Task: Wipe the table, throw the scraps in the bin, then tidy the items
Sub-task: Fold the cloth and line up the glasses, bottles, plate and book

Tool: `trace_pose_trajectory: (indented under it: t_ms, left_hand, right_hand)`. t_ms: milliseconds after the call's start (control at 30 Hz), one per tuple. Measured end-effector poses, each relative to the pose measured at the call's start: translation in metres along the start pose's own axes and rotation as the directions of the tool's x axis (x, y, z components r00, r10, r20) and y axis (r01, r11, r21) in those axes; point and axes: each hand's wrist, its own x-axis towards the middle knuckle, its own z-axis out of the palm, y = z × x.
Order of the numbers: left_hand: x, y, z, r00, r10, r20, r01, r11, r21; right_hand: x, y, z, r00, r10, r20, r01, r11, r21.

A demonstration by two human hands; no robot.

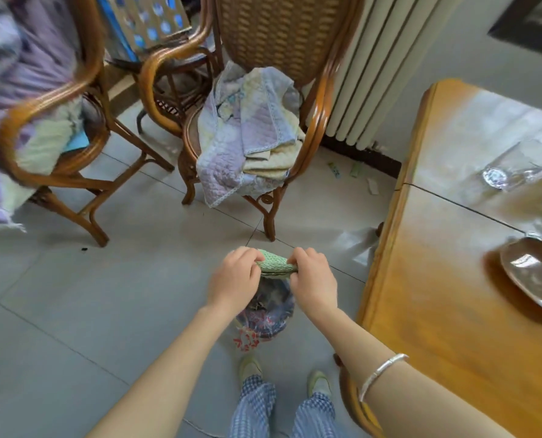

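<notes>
Though above bin (265, 316), cloth (274, 263) between left fingers (248, 256), right fingers (301, 256).

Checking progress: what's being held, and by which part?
A green cloth: left hand grips its left end, right hand its right end, over the bin.

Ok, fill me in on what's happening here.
A person stands by the wooden table, left hand and right hand both pinching a folded green cloth held over the lined bin on the floor, seemingly shaking scraps into it. A brown plate and some glassware sit on the table, not yet tidied.
</notes>
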Motion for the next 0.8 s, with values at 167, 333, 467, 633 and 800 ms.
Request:
trace_pose_trajectory:
  t_ms: [167, 333, 467, 633, 800]
  left_hand:
    - [-0.013, 0.02, -0.013, 0.966, 0.252, -0.064, -0.246, 0.965, 0.089]
    - [-0.005, 0.048, -0.005, 0.892, 0.45, -0.041, -0.43, 0.873, 0.231]
    - [0.001, 0.098, 0.013, 0.773, 0.633, -0.04, -0.598, 0.748, 0.288]
    - [-0.004, 0.155, 0.037, 0.703, 0.711, 0.017, -0.693, 0.679, 0.244]
    - [-0.011, 0.213, 0.078, 0.652, 0.755, 0.073, -0.742, 0.615, 0.265]
  right_hand:
    - [-0.019, 0.005, -0.029, 0.992, -0.053, -0.115, 0.061, 0.996, 0.067]
    - [-0.037, 0.023, -0.052, 0.976, -0.054, -0.209, 0.074, 0.993, 0.09]
    - [-0.056, 0.063, -0.076, 0.957, 0.038, -0.287, -0.017, 0.997, 0.077]
    - [-0.076, 0.11, -0.102, 0.923, 0.118, -0.365, -0.101, 0.993, 0.067]
    - [-0.097, 0.177, -0.116, 0.887, 0.167, -0.43, -0.162, 0.986, 0.049]
